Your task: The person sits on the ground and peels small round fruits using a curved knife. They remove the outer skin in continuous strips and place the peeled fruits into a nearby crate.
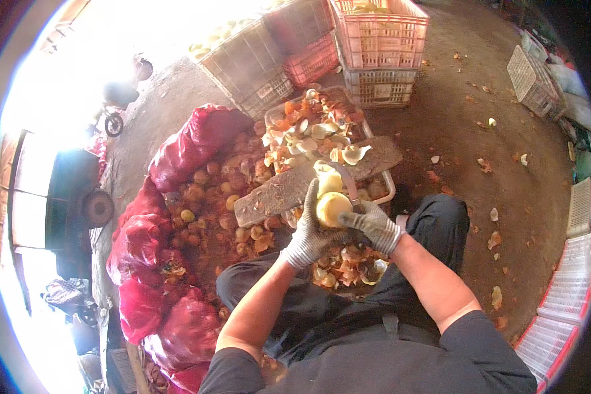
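Note:
In the gloved palm and fingers of my left hand [308, 241] rests a pale, partly peeled onion [333, 211]. My right hand [378, 229], also gloved, grips a knife with a curved blade [348, 181]; its handle is mostly hidden by the fingers. The right thumb presses against the onion's side. Just beyond the onion is another pale yellow piece [329, 180], a peeled layer or a second onion; I cannot tell which. Both hands are above the near edge of a wooden board [271, 197], which lies across a plastic crate [388, 184] heaped with onion skins [310, 130].
Unpeeled onions [202, 197] cover the ground at left, bordered by red mesh sacks [140, 266]. Stacked plastic crates [381, 44] stand ahead, some holding pale onions. More skins [349, 266] lie between my legs. A tipped crate [532, 81] and white baskets [566, 278] line the right side.

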